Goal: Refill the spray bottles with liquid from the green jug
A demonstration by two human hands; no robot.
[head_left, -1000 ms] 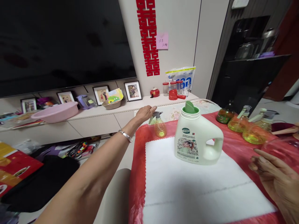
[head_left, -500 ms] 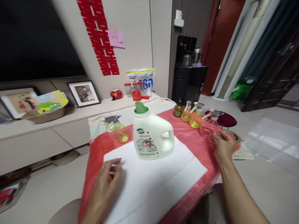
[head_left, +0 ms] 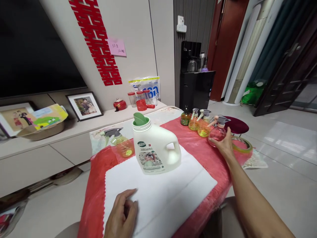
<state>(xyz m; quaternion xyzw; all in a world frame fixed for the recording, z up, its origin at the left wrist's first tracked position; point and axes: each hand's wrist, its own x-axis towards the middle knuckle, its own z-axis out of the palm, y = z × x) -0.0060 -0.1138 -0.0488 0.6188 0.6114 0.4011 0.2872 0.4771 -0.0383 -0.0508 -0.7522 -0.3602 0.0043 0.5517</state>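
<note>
The right hand (head_left: 225,145) was grasping the pink bottle (head_left: 218,134) near the right edge of the worktop (head_left: 210,162), its long axis roughly upright and its trigger (head_left: 212,122) pointing left. The left hand (head_left: 121,215), holding nothing and loosely curled, was over the white cloth (head_left: 170,195), nearer than the jug (head_left: 156,148).

Bare right forearm (head_left: 250,195) — slim, sleeveless; greyish trousers (head_left: 229,216)

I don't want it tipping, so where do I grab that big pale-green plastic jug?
The pale-green plastic jug is probably best held by its loop handle, coming from the person's right: the handle faces that way and its hole leaves room for fingers. The green spout is uncapped, so keep it upright.
</note>
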